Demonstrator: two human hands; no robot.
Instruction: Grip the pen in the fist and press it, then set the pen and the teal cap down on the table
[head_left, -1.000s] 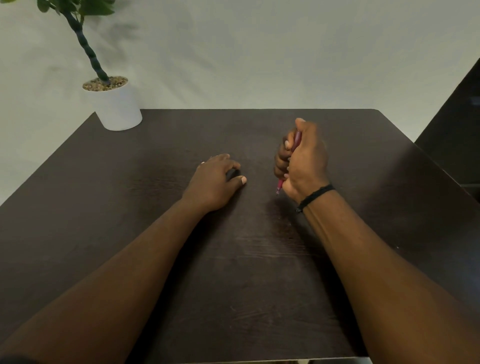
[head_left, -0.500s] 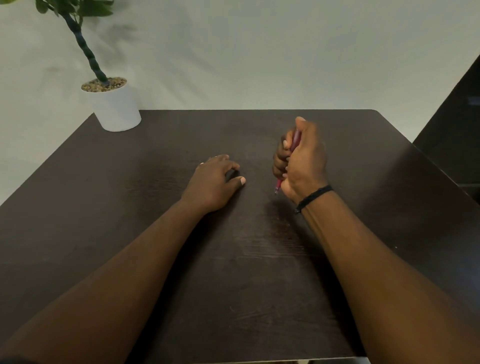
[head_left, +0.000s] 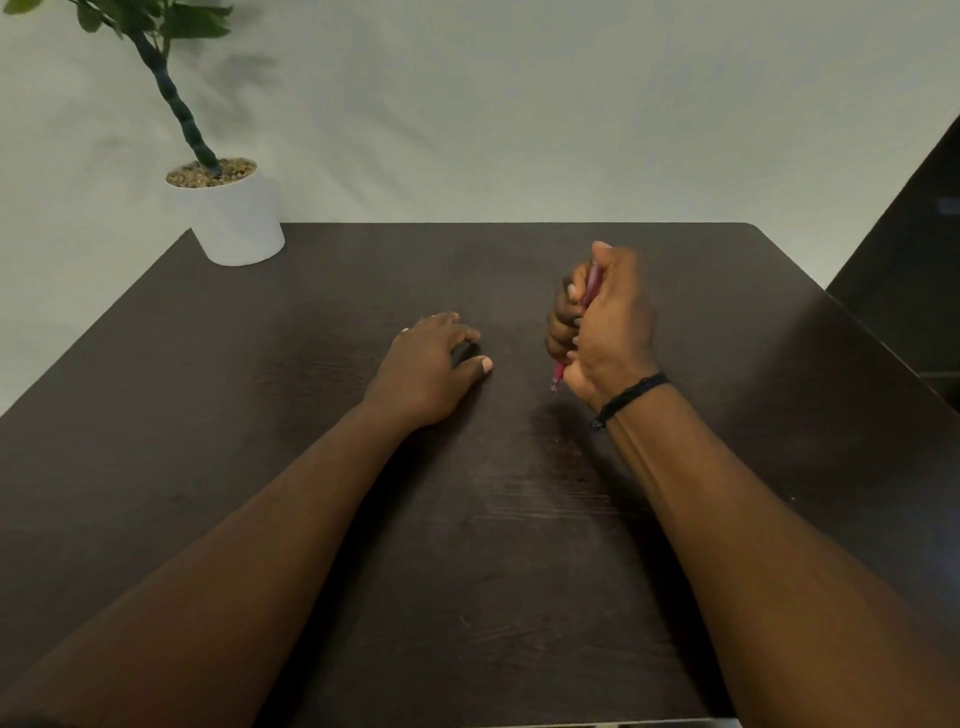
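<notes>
My right hand (head_left: 605, 325) grips a red pen (head_left: 559, 373) in a fist, held upright just above the dark wooden table (head_left: 467, 545). The pen's tip points down and pokes out below my fingers; most of its barrel is hidden in the fist. A black band circles my right wrist. My left hand (head_left: 428, 366) rests palm down on the table to the left of the pen, fingers loosely curved and holding nothing.
A white pot (head_left: 231, 218) with a green plant stands at the table's far left corner, against a pale wall. A dark piece of furniture (head_left: 914, 249) stands off the table's right side.
</notes>
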